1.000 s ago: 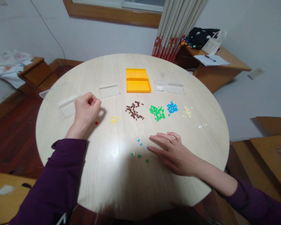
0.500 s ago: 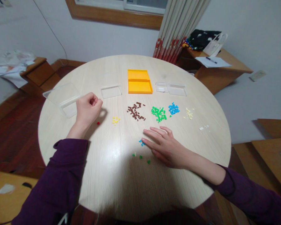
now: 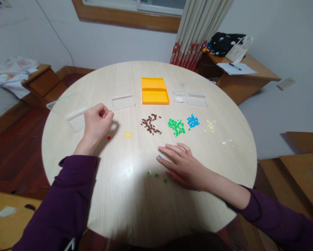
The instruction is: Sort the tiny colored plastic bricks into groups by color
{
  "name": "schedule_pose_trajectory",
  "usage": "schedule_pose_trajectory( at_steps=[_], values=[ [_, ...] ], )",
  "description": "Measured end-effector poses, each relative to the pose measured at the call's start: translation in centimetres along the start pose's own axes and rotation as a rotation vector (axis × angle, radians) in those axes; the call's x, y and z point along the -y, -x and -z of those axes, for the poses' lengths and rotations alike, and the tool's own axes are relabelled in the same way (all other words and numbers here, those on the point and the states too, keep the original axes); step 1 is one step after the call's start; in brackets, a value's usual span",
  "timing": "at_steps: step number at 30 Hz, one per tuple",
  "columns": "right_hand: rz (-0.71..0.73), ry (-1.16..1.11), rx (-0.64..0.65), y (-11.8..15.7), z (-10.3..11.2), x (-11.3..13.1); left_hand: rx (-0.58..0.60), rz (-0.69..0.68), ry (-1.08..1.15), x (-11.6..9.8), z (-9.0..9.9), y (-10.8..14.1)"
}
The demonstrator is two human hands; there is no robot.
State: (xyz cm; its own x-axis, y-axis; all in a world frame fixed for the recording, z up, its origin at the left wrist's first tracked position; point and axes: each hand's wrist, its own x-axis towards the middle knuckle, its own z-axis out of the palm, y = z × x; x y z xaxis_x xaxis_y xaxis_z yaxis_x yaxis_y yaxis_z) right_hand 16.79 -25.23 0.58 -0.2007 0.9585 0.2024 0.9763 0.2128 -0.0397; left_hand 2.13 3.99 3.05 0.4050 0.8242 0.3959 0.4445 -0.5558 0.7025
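Observation:
My right hand [image 3: 186, 167] lies low over the table with its fingers spread and nothing gripped. A small blue piece [image 3: 160, 156] shows at the tip of its index finger; other blue pieces may be hidden under the fingers. Just left of that hand are several small green pieces [image 3: 157, 175], one with a pale bit beside it. My left hand [image 3: 97, 122] is curled closed above the table on the left; whatever its fingers hold, if anything, is hidden. Near its wrist lies a tiny red piece [image 3: 108, 137], and to the right a scatter of yellow pieces [image 3: 128, 134].
Loose piles of brown [image 3: 151, 124], green [image 3: 176, 127], blue [image 3: 193, 121] and cream pieces [image 3: 210, 126] cross the round table [image 3: 114, 202]. Behind them stand an orange box [image 3: 155, 103] and clear trays [image 3: 123, 107]. A larger clear container [image 3: 75, 123] is partly behind my left hand.
My right hand has shifted slightly down and left over the small blue pieces, so fewer of them show. The left hand holds the same closed pose.

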Motion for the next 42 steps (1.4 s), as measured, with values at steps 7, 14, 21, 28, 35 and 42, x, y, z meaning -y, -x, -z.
schedule_pose_trajectory(
  at_steps=[7,14,21,28,35,42],
  values=[
    [-0.034,0.027,-0.032,-0.3,0.0,0.7,0.005,0.009,0.012,0.1,0.0,0.0],
    [-0.111,0.058,-0.001,-0.2,-0.2,1.9,-0.008,-0.001,0.026,0.2,-0.1,-0.1],
    [-0.096,0.044,0.04,0.2,-0.1,1.9,-0.004,0.02,0.016,-0.1,0.0,0.0],
    [-0.082,0.011,0.048,0.2,0.2,1.4,0.004,0.023,0.011,-0.1,-0.1,0.0],
    [-0.095,0.035,0.05,0.2,-0.1,1.7,0.009,0.025,0.018,0.1,-0.1,0.0],
    [-0.104,0.085,-0.011,0.3,-0.4,1.6,0.008,0.024,0.04,0.1,-0.2,0.1]
  ],
)
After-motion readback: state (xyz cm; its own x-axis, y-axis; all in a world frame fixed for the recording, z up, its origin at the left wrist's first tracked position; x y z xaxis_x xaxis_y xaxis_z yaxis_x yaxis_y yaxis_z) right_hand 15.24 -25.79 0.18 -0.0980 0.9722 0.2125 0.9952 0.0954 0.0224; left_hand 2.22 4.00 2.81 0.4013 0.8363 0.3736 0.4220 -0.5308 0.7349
